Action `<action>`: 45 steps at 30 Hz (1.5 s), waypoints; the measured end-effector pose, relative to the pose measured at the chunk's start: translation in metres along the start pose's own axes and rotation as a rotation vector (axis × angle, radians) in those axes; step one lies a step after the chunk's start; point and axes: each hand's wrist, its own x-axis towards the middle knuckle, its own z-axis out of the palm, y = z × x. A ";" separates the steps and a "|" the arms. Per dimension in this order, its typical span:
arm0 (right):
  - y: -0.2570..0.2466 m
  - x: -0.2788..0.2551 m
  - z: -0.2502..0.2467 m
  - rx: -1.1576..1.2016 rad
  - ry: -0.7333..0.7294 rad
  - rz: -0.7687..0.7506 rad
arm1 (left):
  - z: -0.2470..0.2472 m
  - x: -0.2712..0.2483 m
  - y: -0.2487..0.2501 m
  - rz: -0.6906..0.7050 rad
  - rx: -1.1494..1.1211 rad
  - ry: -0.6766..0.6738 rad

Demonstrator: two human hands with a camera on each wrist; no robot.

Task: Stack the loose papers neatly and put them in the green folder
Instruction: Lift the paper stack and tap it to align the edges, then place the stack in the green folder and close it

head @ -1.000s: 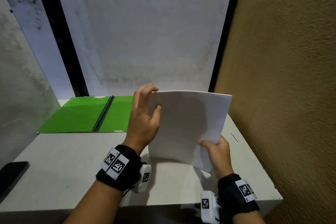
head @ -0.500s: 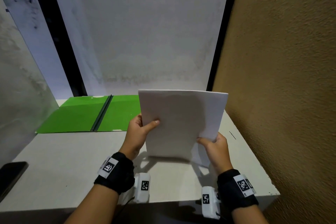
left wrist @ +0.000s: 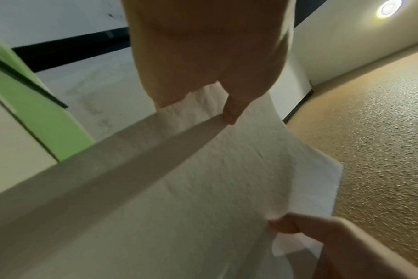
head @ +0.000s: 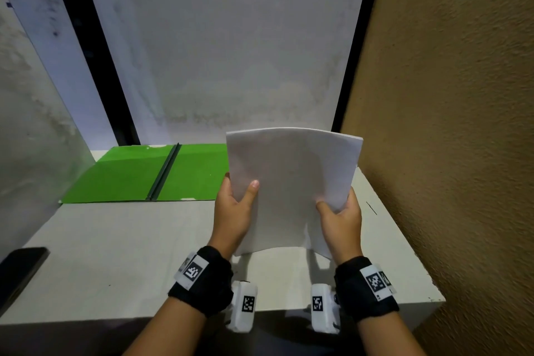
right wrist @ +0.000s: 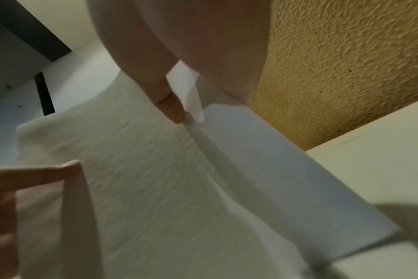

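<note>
Papers (head: 291, 182) stand upright on edge as one white stack, bottom edge touching the counter (head: 121, 254) near its right side, the sheets bowed slightly. Left hand (head: 232, 212) pinches the stack's left edge, thumb on the near face and fingers hidden behind; the left wrist view shows that thumb (left wrist: 232, 111) pressed on the sheet. Right hand (head: 342, 221) pinches the right edge lower down, thumb on the near face, and the right wrist view shows its thumb (right wrist: 172, 105) against the paper's edge. One sheet's lower right corner hangs a little out of line below the right hand. Green folder (head: 130, 176) lies open and flat at the far left of the counter, its dark spine running near to far, its right flap partly hidden behind the stack. A dark flat object (head: 20, 272) sits at the counter's near left edge. A textured tan wall (head: 448, 124) rises on the right.
</note>
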 end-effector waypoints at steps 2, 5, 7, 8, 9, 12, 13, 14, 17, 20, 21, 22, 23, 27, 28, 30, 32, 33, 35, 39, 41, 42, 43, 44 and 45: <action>0.005 0.000 0.001 0.027 0.023 0.047 | -0.001 -0.004 -0.011 -0.050 0.026 -0.016; 0.012 0.004 -0.003 0.068 0.023 0.121 | -0.008 -0.005 -0.029 -0.174 0.037 -0.041; 0.017 0.007 -0.006 0.036 0.001 0.157 | -0.012 -0.008 -0.037 -0.196 0.039 -0.059; 0.020 0.007 -0.006 0.020 -0.011 0.177 | -0.012 -0.010 -0.039 -0.190 0.046 -0.064; 0.023 0.007 -0.006 0.008 -0.024 0.198 | -0.012 -0.012 -0.040 -0.184 0.054 -0.072; 0.024 0.006 -0.006 -0.023 -0.071 0.207 | -0.013 -0.013 -0.040 -0.146 0.064 -0.084; 0.021 0.006 -0.007 -0.034 -0.086 0.189 | -0.013 -0.012 -0.035 -0.132 0.074 -0.086; 0.017 0.006 -0.009 -0.043 -0.102 0.175 | -0.015 -0.008 -0.031 -0.126 0.080 -0.093; 0.005 0.011 -0.018 -0.044 -0.184 0.190 | -0.019 0.009 -0.017 -0.177 0.066 -0.125; 0.001 0.012 -0.023 0.027 -0.306 0.293 | -0.022 0.021 -0.005 -0.290 0.031 -0.149; 0.001 0.011 -0.023 0.048 -0.344 0.334 | -0.022 0.024 -0.005 -0.323 0.026 -0.147; 0.002 0.010 -0.022 0.064 -0.378 0.363 | -0.021 0.026 -0.007 -0.356 0.018 -0.144; 0.003 0.009 -0.021 0.060 -0.400 0.374 | -0.021 0.027 -0.008 -0.390 0.002 -0.138; 0.011 0.007 -0.015 -0.010 -0.379 0.346 | -0.021 0.029 -0.020 -0.483 -0.037 -0.127; 0.013 0.006 -0.014 -0.017 -0.365 0.342 | -0.020 0.029 -0.022 -0.497 -0.042 -0.139; 0.015 0.005 -0.013 -0.039 -0.347 0.334 | -0.021 0.033 -0.032 -0.540 -0.041 -0.160; 0.017 0.002 -0.013 -0.059 -0.337 0.322 | -0.026 0.042 -0.039 -0.617 0.031 -0.213; 0.017 0.001 -0.014 -0.062 -0.327 0.319 | -0.030 0.048 -0.042 -0.659 0.125 -0.275; 0.019 0.000 -0.017 -0.052 -0.304 0.328 | -0.042 0.065 -0.051 -0.694 0.307 -0.385; 0.023 -0.003 -0.023 -0.029 -0.265 0.375 | -0.082 0.106 -0.081 -0.433 1.031 -0.345; 0.026 -0.004 -0.027 -0.009 -0.254 0.406 | -0.104 0.118 -0.093 -0.408 1.339 -0.376; 0.028 -0.004 -0.029 0.011 -0.252 0.419 | -0.113 0.122 -0.100 -0.434 1.431 -0.400; 0.029 -0.005 -0.031 0.020 -0.253 0.427 | -0.120 0.123 -0.100 -0.460 1.512 -0.432; 0.029 -0.005 -0.033 0.020 -0.248 0.430 | -0.124 0.124 -0.102 -0.480 1.578 -0.470; 0.030 -0.006 -0.035 0.011 -0.240 0.433 | -0.125 0.122 -0.100 -0.490 1.626 -0.512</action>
